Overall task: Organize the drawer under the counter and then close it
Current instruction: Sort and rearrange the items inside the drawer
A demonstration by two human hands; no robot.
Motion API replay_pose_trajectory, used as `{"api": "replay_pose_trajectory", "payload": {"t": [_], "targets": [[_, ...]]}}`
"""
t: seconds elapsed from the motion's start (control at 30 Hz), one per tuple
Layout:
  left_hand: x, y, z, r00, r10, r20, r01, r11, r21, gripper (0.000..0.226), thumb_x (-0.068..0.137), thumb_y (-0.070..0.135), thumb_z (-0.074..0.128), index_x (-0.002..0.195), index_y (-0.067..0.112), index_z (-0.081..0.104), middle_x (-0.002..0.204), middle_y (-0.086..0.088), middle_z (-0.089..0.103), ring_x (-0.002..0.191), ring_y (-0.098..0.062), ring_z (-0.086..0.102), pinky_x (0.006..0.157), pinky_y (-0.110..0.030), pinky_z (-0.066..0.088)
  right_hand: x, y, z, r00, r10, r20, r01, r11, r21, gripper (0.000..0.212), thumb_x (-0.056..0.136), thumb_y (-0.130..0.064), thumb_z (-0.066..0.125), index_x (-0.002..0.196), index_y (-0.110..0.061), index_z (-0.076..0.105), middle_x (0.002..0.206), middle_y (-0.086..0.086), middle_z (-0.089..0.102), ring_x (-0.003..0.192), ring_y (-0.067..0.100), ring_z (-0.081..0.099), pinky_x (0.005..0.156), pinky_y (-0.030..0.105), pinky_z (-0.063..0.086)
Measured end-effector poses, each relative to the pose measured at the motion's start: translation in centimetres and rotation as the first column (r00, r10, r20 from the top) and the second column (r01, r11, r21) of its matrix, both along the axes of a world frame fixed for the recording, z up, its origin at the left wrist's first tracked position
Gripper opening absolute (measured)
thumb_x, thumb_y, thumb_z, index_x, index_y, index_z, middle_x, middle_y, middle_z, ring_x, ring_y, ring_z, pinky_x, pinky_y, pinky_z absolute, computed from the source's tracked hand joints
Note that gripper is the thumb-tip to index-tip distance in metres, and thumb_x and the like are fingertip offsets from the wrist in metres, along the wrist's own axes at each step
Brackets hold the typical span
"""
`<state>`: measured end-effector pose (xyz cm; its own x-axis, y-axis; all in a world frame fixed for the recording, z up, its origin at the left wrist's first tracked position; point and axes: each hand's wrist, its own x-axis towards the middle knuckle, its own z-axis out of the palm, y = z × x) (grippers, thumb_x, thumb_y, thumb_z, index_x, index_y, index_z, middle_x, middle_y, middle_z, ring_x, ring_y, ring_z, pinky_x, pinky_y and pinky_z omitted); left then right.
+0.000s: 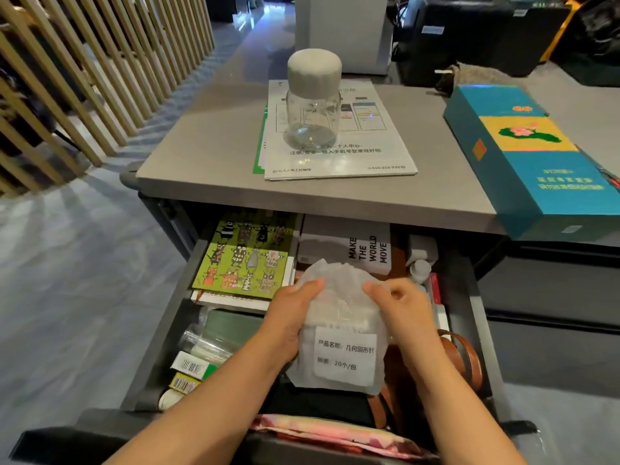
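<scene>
The grey drawer (167, 330) under the counter stands pulled out and full. Both hands hold a translucent white plastic bag (339, 317) with a printed label above the drawer's middle. My left hand (292, 317) grips the bag's left side. On the bag's upper right edge my right hand (402, 307) pinches the plastic. Inside the drawer lie a green cat-print notebook (245, 260) at the back left, a white "MAKE THE WORLD MOVE" box (349, 246) behind the bag, small tubes and boxes (198, 360) at the front left, and a brown strap (466, 357) at the right.
On the grey counter (208, 152) stand a clear jar with a grey lid (313, 102) on printed sheets (339, 159) and a teal box (533, 152) overhanging the right edge. A pink cloth item (328, 431) lies over the drawer's front. Wooden slats (84, 78) line the left.
</scene>
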<state>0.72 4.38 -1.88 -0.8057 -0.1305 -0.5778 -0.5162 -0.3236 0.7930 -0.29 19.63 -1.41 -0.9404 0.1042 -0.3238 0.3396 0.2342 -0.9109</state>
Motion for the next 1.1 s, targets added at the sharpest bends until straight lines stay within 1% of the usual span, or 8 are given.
{"api": "replay_pose_trajectory", "payload": {"t": [0.03, 0.1, 0.2, 0.4, 0.57, 0.73, 0.9, 1.1], "targets": [[-0.1, 0.0, -0.1, 1.000, 0.021, 0.020, -0.020, 0.999, -0.031, 0.014, 0.088, 0.013, 0.059, 0.079, 0.005, 0.066, 0.073, -0.012, 0.069, 0.067, -0.026, 0.066, 0.075, -0.039, 0.054, 0.1, 0.2, 0.4, 0.978, 0.003, -0.208, 0.042, 0.977, 0.211, 0.021, 0.078, -0.026, 0.068, 0.095, -0.022, 0.057, 0.104, -0.003, 0.058, 0.098, 0.017, 0.057, 0.084, 0.031, 0.049], [-0.3, -0.2, -0.4, 0.998, 0.032, 0.054, -0.028, 0.998, -0.059, 0.016, 0.088, 0.015, 0.059, 0.076, 0.007, 0.065, 0.069, -0.012, 0.069, 0.064, -0.026, 0.065, 0.070, -0.036, 0.054, 0.4, 0.0, 2.2, 0.791, 0.206, -0.576, -0.030, 0.953, 0.300, 0.040, 0.077, -0.032, 0.066, 0.113, -0.033, 0.050, 0.123, -0.011, 0.051, 0.119, 0.009, 0.047, 0.105, 0.027, 0.037], [-0.6, -0.5, -0.4, 0.996, 0.005, 0.088, 0.002, 0.997, -0.079, 0.018, 0.087, 0.018, 0.059, 0.074, 0.007, 0.065, 0.060, -0.008, 0.067, 0.057, -0.024, 0.062, 0.059, -0.030, 0.049, 0.6, -0.9, 2.8, 0.576, 0.614, -0.540, -0.381, 0.786, 0.488, 0.043, 0.080, -0.037, 0.063, 0.122, -0.031, 0.056, 0.132, -0.016, 0.052, 0.130, 0.001, 0.040, 0.118, 0.030, 0.016], [-0.4, -0.4, -0.5, 0.986, 0.042, 0.163, -0.048, 0.998, 0.038, 0.016, 0.091, 0.016, 0.055, 0.084, 0.005, 0.064, 0.068, -0.012, 0.069, 0.061, -0.026, 0.064, 0.059, -0.033, 0.051, 0.8, 0.0, 1.6, 0.711, 0.668, -0.220, -0.528, 0.713, 0.460, 0.040, 0.078, -0.040, 0.070, 0.116, -0.030, 0.064, 0.114, -0.014, 0.064, 0.107, 0.000, 0.055, 0.098, 0.025, 0.043], [-0.2, -0.5, -0.4, 0.996, 0.087, 0.037, -0.090, 0.992, 0.093, 0.033, 0.089, 0.001, 0.050, 0.121, 0.008, 0.049, 0.112, -0.021, 0.059, 0.093, -0.032, 0.060, 0.077, -0.042, 0.051, 0.8, 0.8, 1.4, 0.746, 0.666, -0.005, -0.644, 0.724, 0.246, 0.054, 0.061, -0.037, 0.084, 0.108, -0.035, 0.059, 0.111, -0.015, 0.059, 0.103, -0.002, 0.054, 0.090, 0.012, 0.043], [-0.1, -0.5, -0.4, 0.997, -0.069, -0.038, 0.072, 0.994, 0.084, 0.027, 0.087, -0.004, 0.041, 0.102, 0.005, 0.061, 0.104, -0.016, 0.067, 0.089, -0.026, 0.063, 0.078, -0.035, 0.051, 1.3, 1.4, 0.6, 0.664, 0.720, 0.201, -0.744, 0.663, 0.082, 0.082, 0.054, -0.026, 0.089, 0.125, -0.027, 0.048, 0.120, -0.009, 0.055, 0.110, 0.007, 0.055, 0.097, 0.032, 0.048], [-0.5, -1.3, -0.6, 0.984, -0.176, 0.016, 0.172, 0.975, 0.139, 0.016, 0.087, 0.021, 0.055, 0.082, 0.008, 0.064, 0.081, -0.013, 0.067, 0.072, -0.026, 0.064, 0.069, -0.034, 0.051, 0.8, 2.0, -0.3, 0.775, 0.622, 0.115, -0.629, 0.776, 0.044, 0.049, 0.062, -0.017, 0.085, 0.103, -0.023, 0.059, 0.098, -0.004, 0.069, 0.090, 0.008, 0.067, 0.078, 0.025, 0.056], [-0.5, -1.5, -0.8, 0.863, -0.483, -0.149, 0.499, 0.861, 0.096, 0.075, 0.061, 0.027, 0.083, 0.126, 0.023, 0.045, 0.117, -0.008, 0.066, 0.105, -0.026, 0.065, 0.083, -0.041, 0.056, -0.8, 3.7, -0.5, 0.935, 0.348, -0.076, -0.355, 0.901, -0.247, 0.048, 0.066, -0.019, 0.080, 0.109, -0.014, 0.060, 0.098, -0.003, 0.073, 0.089, 0.013, 0.070, 0.065, 0.020, 0.055]]}}
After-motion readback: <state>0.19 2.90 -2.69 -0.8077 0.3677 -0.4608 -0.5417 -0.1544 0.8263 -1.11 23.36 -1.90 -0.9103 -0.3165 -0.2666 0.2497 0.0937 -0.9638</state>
